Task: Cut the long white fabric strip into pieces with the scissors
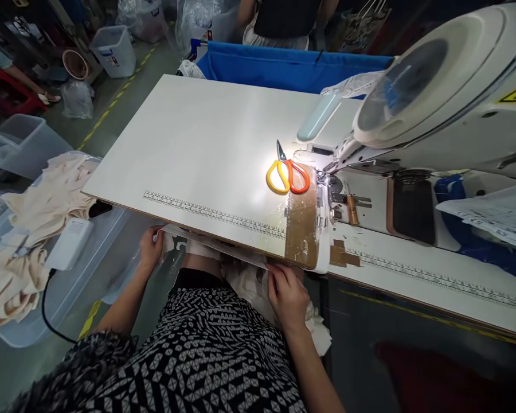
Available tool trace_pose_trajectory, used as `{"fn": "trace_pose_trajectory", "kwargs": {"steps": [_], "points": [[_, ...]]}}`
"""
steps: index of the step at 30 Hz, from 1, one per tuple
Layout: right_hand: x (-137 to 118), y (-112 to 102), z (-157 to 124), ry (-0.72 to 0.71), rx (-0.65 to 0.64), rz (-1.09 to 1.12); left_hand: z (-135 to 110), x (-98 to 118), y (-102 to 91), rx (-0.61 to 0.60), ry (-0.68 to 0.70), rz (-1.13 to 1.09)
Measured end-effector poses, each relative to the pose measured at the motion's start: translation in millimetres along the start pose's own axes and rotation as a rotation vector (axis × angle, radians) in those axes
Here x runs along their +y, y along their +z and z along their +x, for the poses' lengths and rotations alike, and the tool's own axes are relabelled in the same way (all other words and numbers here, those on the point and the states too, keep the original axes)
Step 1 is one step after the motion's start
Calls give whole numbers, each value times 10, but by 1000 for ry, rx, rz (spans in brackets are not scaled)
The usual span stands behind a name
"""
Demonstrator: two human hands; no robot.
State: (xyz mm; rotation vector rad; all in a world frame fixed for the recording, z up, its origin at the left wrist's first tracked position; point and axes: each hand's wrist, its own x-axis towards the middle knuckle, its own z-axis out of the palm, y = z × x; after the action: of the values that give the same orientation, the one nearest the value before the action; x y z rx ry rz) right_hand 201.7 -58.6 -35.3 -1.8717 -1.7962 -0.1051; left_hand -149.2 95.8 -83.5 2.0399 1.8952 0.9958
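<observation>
A strip of white fabric (215,243) runs along the front edge of the sewing table, stretched between my two hands. At its left end, my left hand (152,248) is closed in a pinch on the cloth. My right hand (289,295) grips the other end with thumb and fingers, just below the table edge. More cream cloth (318,330) hangs over my lap beneath the right hand. On the tabletop (198,143) above my hands lie scissors (288,175) with yellow and orange handles, beside the needle area of the sewing machine (447,109).
At the left, a clear plastic bin (60,298) holds cream fabric pieces (47,195) and a white power bank (71,244) with a black cable. A phone (411,209) rests right of the needle. Behind the table hangs a blue cloth trough (275,64); a person (288,20) is beyond it.
</observation>
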Motion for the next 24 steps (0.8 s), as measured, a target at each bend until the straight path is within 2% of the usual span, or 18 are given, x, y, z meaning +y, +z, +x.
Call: {"fn": "trace_pose_trajectory", "kwargs": {"steps": [3,6,11,14,18,21,24], "points": [[-22,84,7,26,0,-6,20,-110,42,-8,-59,-18],[-61,162,-17,64,-19,-5,-23,-228,77,-85,-69,-36],[-140,289,-25,137,-146,38,-178,-363,228,-384,60,-82],[-136,256,-43,219,-194,74,-213,-342,293,-522,156,-105],[-135,28,-178,375,-201,107,-160,-95,250,-548,216,-119],[-182,-163,-326,443,-212,125,-120,248,164,-520,317,-196],[-206,-280,-455,441,-258,146,-168,608,102,-533,430,-335]]}}
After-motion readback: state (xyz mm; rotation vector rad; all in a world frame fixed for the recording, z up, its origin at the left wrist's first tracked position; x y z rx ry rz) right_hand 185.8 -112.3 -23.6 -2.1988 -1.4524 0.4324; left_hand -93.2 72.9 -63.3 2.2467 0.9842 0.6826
